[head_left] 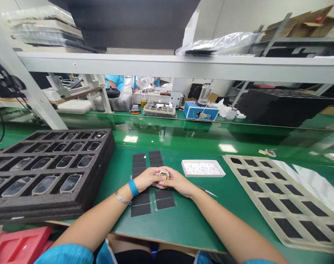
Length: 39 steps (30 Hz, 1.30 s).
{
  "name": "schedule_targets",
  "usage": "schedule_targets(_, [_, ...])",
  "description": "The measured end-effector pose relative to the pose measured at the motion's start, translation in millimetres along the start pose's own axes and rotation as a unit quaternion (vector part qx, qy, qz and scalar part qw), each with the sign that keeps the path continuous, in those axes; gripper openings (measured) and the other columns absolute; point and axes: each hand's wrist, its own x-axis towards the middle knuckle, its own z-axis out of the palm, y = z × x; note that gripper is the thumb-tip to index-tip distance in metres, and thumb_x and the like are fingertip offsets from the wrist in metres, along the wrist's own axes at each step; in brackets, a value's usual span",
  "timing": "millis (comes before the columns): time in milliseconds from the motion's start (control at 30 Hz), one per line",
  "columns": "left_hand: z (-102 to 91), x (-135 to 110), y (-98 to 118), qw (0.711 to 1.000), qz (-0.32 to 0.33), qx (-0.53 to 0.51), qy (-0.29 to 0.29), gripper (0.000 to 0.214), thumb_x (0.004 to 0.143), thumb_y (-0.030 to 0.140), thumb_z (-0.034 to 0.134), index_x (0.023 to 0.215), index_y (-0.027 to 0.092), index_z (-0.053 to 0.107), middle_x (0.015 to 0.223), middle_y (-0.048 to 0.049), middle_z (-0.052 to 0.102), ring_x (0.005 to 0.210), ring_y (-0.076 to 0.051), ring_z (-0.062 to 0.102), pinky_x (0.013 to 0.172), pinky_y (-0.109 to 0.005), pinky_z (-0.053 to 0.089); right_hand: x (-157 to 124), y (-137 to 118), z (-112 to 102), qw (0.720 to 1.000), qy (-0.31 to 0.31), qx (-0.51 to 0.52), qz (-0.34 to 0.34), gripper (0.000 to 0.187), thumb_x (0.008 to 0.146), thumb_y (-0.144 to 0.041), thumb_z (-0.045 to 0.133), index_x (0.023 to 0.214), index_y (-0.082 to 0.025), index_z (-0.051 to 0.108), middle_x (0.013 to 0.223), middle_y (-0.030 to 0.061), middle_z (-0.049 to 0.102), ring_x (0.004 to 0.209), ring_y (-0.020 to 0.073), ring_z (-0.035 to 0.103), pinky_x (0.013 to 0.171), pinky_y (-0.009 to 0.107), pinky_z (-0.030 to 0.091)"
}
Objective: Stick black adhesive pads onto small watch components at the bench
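A small rounded-square device (164, 177) with white rim and yellow interior sits between the left hand (147, 178) and right hand (180, 182), fingers curled around it, above the smooth green bench (188, 227). Matte black rectangular sheets (140, 210) lie nearby; a coarse dark-grey foam tray (96, 163) stands left.

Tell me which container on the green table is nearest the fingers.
The small white box; the dark foam tray at left and beige tray at right lie farther away.
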Motion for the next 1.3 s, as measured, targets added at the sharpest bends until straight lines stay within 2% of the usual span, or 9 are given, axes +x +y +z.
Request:
schedule_targets(900, [2.1,-1.5,0.8,1.000,-0.006,0.001,0.002,0.048,0.058,0.038,0.088,0.094,0.011,0.071,0.083,-0.0085,0.070,0.071,-0.016,0.067,0.068,-0.027,0.056,0.4,-0.3,0.4,1.000,-0.010,0.016,0.008,0.059,0.063,-0.029,0.084,0.116,-0.021,0.058,0.107,0.0027,0.064,0.098,0.0173,0.063,0.085,0.031,0.052])
schedule_targets(1000, [2.2,-3.3,5.0,1.000,-0.009,-0.029,0.009,0.048,0.060,0.034,0.087,0.098,0.011,0.071,0.089,-0.0105,0.071,0.073,-0.017,0.068,0.067,-0.029,0.057,-0.7,-2.0,1.2,0.999,-0.003,0.041,0.018,0.070,0.062,-0.027,0.085,0.123,-0.023,0.052,0.111,0.0033,0.064,0.097,0.0167,0.064,0.083,0.031,0.054])
schedule_targets(1067, [-0.2,-4.2,10.0,0.996,0.001,-0.078,0.041,0.043,0.066,0.029,0.083,0.102,0.011,0.069,0.094,-0.0132,0.072,0.078,-0.020,0.069,0.072,-0.032,0.058,-1.7,-3.9,1.6,0.997,0.008,0.074,0.033,0.083,0.061,-0.025,0.085,0.133,-0.026,0.043,0.110,0.0037,0.064,0.094,0.0164,0.066,0.079,0.030,0.056])
schedule_targets(1167, [-7.6,-4.0,18.3,0.974,0.042,-0.180,0.132,0.029,0.077,0.019,0.070,0.104,0.010,0.067,0.101,-0.0155,0.072,0.089,-0.022,0.071,0.084,-0.034,0.057,-3.4,-7.5,1.7,0.992,0.019,0.112,0.046,0.092,0.063,-0.026,0.085,0.140,-0.025,0.033,0.105,0.0057,0.067,0.091,0.0171,0.069,0.077,0.030,0.057])
schedule_targets(1233, [-13.6,-2.2,21.5,0.952,0.075,-0.224,0.194,0.026,0.078,0.011,0.063,0.103,0.011,0.064,0.102,-0.0134,0.072,0.091,-0.021,0.071,0.089,-0.033,0.055,-4.2,-9.6,1.4,0.990,0.025,0.127,0.048,0.093,0.065,-0.026,0.084,0.141,-0.022,0.031,0.105,0.0080,0.069,0.089,0.0172,0.070,0.075,0.029,0.058])
schedule_targets(1300, [-18.9,0.7,21.4,0.938,0.097,-0.227,0.244,0.033,0.075,0.003,0.059,0.107,0.013,0.062,0.098,-0.0085,0.072,0.088,-0.017,0.071,0.093,-0.032,0.053,-4.8,-10.7,0.9,0.989,0.028,0.136,0.050,0.092,0.067,-0.025,0.082,0.142,-0.020,0.029,0.107,0.0096,0.070,0.087,0.0168,0.070,0.074,0.029,0.058])
